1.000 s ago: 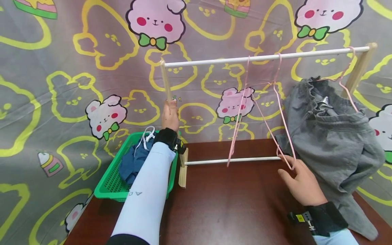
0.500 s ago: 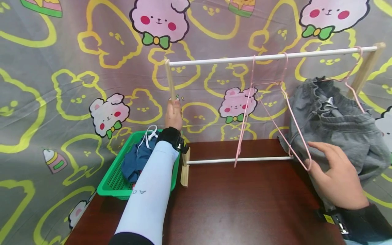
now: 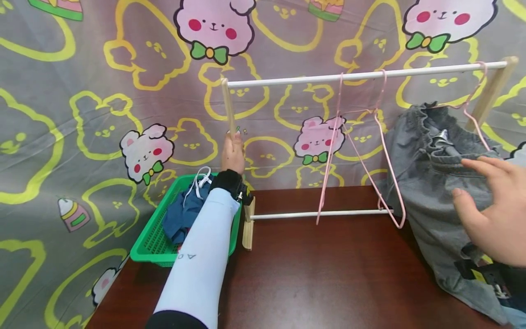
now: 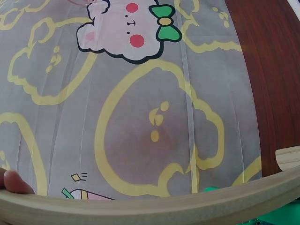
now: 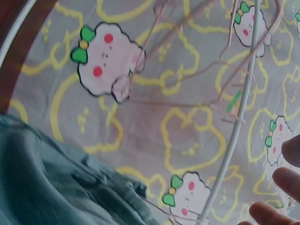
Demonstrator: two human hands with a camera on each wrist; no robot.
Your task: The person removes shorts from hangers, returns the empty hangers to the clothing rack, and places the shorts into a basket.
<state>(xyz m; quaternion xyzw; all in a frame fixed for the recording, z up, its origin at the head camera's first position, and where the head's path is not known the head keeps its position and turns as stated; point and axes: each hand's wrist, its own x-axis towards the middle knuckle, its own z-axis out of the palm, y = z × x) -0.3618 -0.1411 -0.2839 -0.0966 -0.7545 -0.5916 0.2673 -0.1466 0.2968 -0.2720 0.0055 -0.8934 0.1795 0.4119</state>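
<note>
My left hand (image 3: 233,153) grips the left wooden post (image 3: 228,107) of a small clothes rack. In the left wrist view that post (image 4: 140,211) crosses the bottom, and a fingertip shows at the left edge. At far right, my right hand (image 3: 497,210) has its fingers spread and holds nothing, in front of grey trousers (image 3: 444,205). These trousers hang from a pink hanger (image 3: 476,121) at the rail's right end. Two bare pink hangers, one (image 3: 327,169) near mid-rail and another (image 3: 393,173) beside the trousers, hang from the white top rail (image 3: 287,82).
A green basket (image 3: 144,256) with dark blue clothing (image 3: 181,214) stands left of the rack, partly behind my left forearm. A white lower bar (image 3: 287,215) runs just above the brown table (image 3: 320,274). A patterned cloth (image 3: 94,169) hangs behind.
My right hand has left the pink hanger beside the trousers and moved right and up. That hanger swung right, then slightly back. The left hand keeps its grip on the post.
</note>
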